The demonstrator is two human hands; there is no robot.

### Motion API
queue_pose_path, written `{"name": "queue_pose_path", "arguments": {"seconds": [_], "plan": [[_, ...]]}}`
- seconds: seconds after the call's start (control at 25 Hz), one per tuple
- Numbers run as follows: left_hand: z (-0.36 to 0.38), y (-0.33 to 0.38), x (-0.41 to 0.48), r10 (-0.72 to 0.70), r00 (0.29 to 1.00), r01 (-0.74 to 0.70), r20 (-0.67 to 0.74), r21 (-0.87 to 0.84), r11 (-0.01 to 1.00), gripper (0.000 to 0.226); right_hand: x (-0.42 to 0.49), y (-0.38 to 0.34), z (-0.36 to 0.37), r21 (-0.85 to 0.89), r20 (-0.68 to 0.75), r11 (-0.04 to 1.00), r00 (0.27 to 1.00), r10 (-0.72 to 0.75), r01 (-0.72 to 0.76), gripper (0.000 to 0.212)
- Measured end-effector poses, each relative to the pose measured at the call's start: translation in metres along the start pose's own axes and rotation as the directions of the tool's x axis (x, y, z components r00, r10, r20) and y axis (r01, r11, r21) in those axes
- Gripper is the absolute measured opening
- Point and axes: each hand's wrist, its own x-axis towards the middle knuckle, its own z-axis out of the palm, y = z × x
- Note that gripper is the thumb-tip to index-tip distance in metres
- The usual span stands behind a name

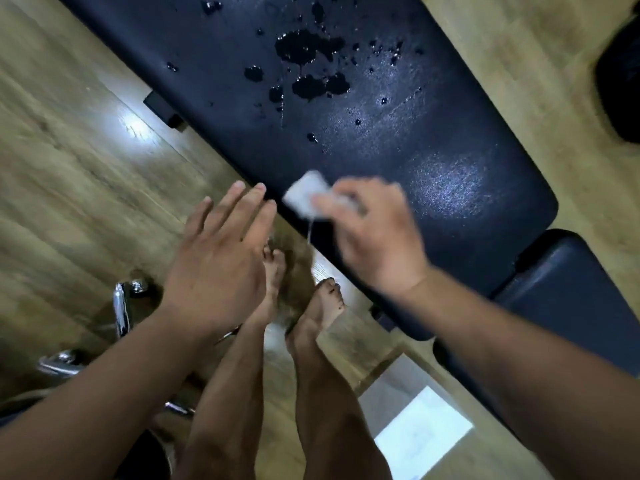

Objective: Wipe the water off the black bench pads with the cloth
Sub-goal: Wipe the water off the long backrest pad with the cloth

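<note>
Head view, steeply down, close over bench

right hand grips cloth over bench pad | water unwiped | left hand flat, empty

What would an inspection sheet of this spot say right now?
Surface: black pad, wet.
Job's things: water pooled and beaded on the pad's far part; white cloth above the near edge, away from the water.
Clutter: chrome frame on the floor, left.
Grippers: right hand shut on the cloth; left hand open, empty.
Cables: nothing seen.
Surroundings: wood floor; second pad; bare feet.
</note>
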Motion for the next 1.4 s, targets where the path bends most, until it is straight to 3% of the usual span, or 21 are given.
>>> {"name": "queue_pose_path", "arguments": {"seconds": [0.08,0.16,0.2,0.28,0.4,0.44,0.52,0.56,0.64,0.68,0.72,0.8,0.88,0.92,0.96,1.04,1.12,1.2,1.28,1.32,1.4], "plan": [[0.003,0.008,0.007,0.035,0.999,-0.035,-0.019,0.011,0.999,0.065,0.03,0.075,-0.027,-0.093,-0.173,0.949,0.943,0.284,-0.302,0.041],[0.001,0.018,0.009,0.05,0.998,-0.05,-0.023,0.0,0.999,0.064,0.047,0.123,-0.05,-0.01,-0.261,0.805,0.778,0.571,-0.594,0.047],[-0.001,0.022,0.009,0.053,0.998,-0.053,-0.035,-0.004,0.999,0.064,0.046,0.122,-0.046,0.023,-0.295,0.764,0.726,0.621,-0.644,0.049],[-0.006,0.028,0.009,0.086,0.993,-0.085,-0.075,0.017,0.996,0.064,0.027,0.075,-0.011,0.022,-0.282,0.8,0.764,0.58,-0.6,0.047],[-0.014,0.035,0.015,0.182,0.975,-0.177,-0.126,0.055,0.983,0.062,-0.032,-0.025,0.028,0.144,-0.064,0.964,0.97,0.236,-0.225,0.038],[-0.016,0.037,0.018,0.204,0.971,-0.197,-0.128,0.066,0.978,0.061,-0.056,-0.039,0.032,0.186,0.047,0.979,0.996,0.075,-0.082,0.033],[-0.018,0.044,0.027,0.257,0.962,-0.248,-0.098,0.095,0.964,0.061,-0.096,-0.027,0.024,0.234,0.207,0.965,0.963,-0.171,0.121,0.03],[-0.017,0.049,0.032,0.287,0.956,-0.279,-0.06,0.111,0.954,0.062,-0.112,-0.009,0.012,0.23,0.21,0.965,0.961,-0.178,0.128,0.03],[-0.013,0.058,0.042,0.297,0.955,-0.296,0.018,0.159,0.942,0.064,-0.123,0.035,-0.019,0.183,0.042,0.981,0.998,0.055,-0.062,0.032],[-0.01,0.065,0.048,0.304,0.951,-0.308,0.049,0.187,0.933,0.067,-0.121,0.063,-0.036,0.154,-0.077,0.961,0.967,0.242,-0.229,0.034],[-0.008,0.073,0.053,0.324,0.943,-0.334,0.079,0.208,0.919,0.07,-0.115,0.093,-0.058,0.128,-0.191,0.899,0.879,0.436,-0.419,0.037],[-0.01,0.093,0.063,0.36,0.918,-0.393,0.167,0.265,0.88,0.08,-0.106,0.156,-0.086,0.109,-0.326,0.656,0.596,0.734,-0.747,0.041],[-0.011,0.108,0.074,0.38,0.9,-0.43,0.212,0.309,0.848,0.088,-0.1,0.181,-0.084,0.2,-0.346,0.46,0.378,0.859,-0.865,0.044],[-0.014,0.114,0.081,0.387,0.9,-0.433,0.2,0.316,0.844,0.091,-0.098,0.17,-0.07,0.218,-0.333,0.441,0.359,0.872,-0.871,0.044],[-0.018,0.118,0.088,0.384,0.906,-0.423,0.181,0.317,0.849,0.094,-0.096,0.146,-0.052,0.198,-0.313,0.459,0.388,0.867,-0.866,0.043],[-0.027,0.125,0.107,0.377,0.912,-0.409,0.16,0.314,0.857,0.104,-0.101,0.068,-0.018,0.195,-0.221,0.596,0.557,0.801,-0.779,0.038],[-0.035,0.128,0.128,0.365,0.912,-0.409,0.189,0.33,0.851,0.115,-0.116,-0.015,0.003,0.235,-0.017,0.765,0.784,0.621,-0.6,0.038],[-0.038,0.129,0.142,0.369,0.896,-0.438,0.247,0.357,0.825,0.124,-0.136,-0.059,0.006,0.268,0.194,0.846,0.886,0.421,-0.46,0.043],[-0.037,0.131,0.149,0.37,0.882,-0.46,0.293,0.358,0.813,0.129,-0.144,-0.028,-0.01,0.32,0.151,0.795,0.857,0.493,-0.515,0.039],[-0.034,0.132,0.152,0.367,0.88,-0.462,0.302,0.365,0.808,0.13,-0.141,0.0,-0.023,0.336,0.062,0.737,0.794,0.604,-0.587,0.036],[-0.031,0.136,0.153,0.356,0.883,-0.457,0.306,0.389,0.8,0.132,-0.132,0.074,-0.06,0.302,-0.157,0.61,0.593,0.79,-0.733,0.034]]}}
